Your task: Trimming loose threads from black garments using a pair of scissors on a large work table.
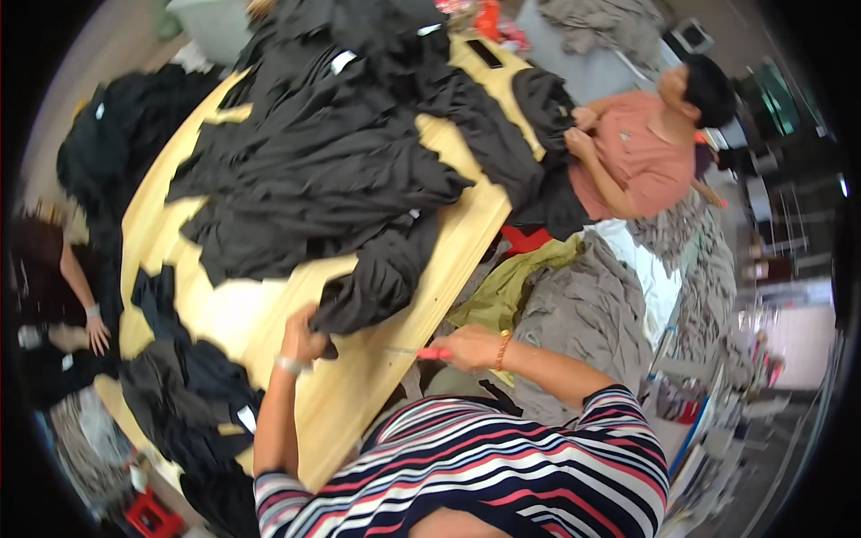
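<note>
My left hand [303,339] is closed on the end of a black garment [386,273] near the front edge of the wooden table [332,394]. The rest of that garment lies bunched on the wood, leading up toward a big heap of black garments [314,170]. In my right hand [468,348] are red-handled scissors [434,353], their thin blades pointing left toward my left hand. The blades look blurred and stay apart from the cloth. My right hand is just off the table's right edge.
More black garments [184,386] lie at the table's left end. A co-worker in a pink shirt [637,148] handles dark cloth at the far right; another person's hand [97,332] shows at left. Grey cloth [583,314] is piled right of the table. A phone [484,53] lies far back.
</note>
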A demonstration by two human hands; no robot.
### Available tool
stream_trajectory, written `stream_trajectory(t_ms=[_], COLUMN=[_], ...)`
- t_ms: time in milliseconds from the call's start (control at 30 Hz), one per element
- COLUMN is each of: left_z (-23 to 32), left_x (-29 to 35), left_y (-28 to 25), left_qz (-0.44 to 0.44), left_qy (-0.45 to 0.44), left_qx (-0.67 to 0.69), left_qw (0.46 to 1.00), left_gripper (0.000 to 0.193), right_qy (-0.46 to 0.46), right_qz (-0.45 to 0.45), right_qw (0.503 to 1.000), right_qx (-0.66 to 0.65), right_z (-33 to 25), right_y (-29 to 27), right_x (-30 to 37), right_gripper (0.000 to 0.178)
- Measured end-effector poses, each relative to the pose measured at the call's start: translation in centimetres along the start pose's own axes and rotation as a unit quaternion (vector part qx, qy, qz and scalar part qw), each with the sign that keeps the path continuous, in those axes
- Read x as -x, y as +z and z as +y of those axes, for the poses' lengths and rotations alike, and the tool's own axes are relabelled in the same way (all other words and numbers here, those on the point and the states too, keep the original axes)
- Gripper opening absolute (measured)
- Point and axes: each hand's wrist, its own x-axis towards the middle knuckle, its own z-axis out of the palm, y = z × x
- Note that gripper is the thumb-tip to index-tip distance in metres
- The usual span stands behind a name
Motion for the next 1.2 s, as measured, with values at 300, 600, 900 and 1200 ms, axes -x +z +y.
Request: stream_trajectory(t_ms=[300, 600, 900, 1200], left_z=[21.4, 23.9, 32.3, 14.1], left_x=[7.1, 0.0, -34.2, -28.1], left_y=[-11.8, -14.0, -3.3, 1.5], left_qz=[-0.396, 0.009, 0.136, 0.389], left_qy=[0.534, 0.235, 0.374, 0.143], left_qx=[0.267, -0.036, 0.042, -0.311], left_qw=[0.698, 0.971, 0.917, 0.855], left_gripper=[0.004, 0.025, 0.041, 0.074], right_qy=[-0.342, -0.091, 0.049, 0.043], right_qz=[0.350, 0.381, 0.437, 0.301], right_qw=[0.843, 0.904, 0.897, 0.936], right_qx=[-0.222, -0.173, 0.036, -0.176], right_z=[-5.7, 6.9, 18.6, 18.0], right_y=[0.6, -2.3, -15.1, -16.8], right_x=[-8.7, 0.4, 3.4, -0.2], right_gripper=[0.051, 0.049, 0.027, 0.052])
